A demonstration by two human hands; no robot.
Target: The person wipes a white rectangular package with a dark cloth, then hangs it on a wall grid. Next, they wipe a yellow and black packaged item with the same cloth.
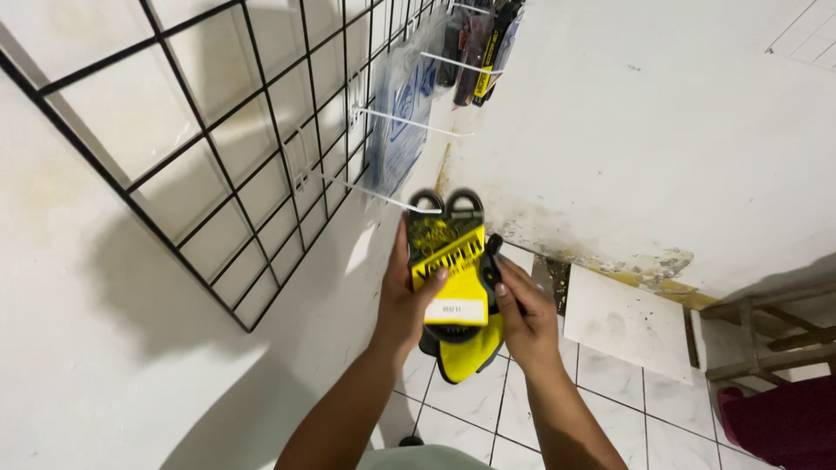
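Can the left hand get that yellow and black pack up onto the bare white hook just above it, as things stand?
Probably yes. The left hand grips the yellow and black pack just under the bare white hook on the wire grid, and nothing lies between them. The right hand holds the pack's right edge.

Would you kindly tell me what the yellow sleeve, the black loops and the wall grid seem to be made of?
Yellow sleeve: likely printed card, flat with a folded edge and slight sheen. Black loops: probably rubber, matte and curved, perhaps belts. Wall grid: thin metal wire with a black coating, straight crossed bars. The left hand and right hand grip the pack.
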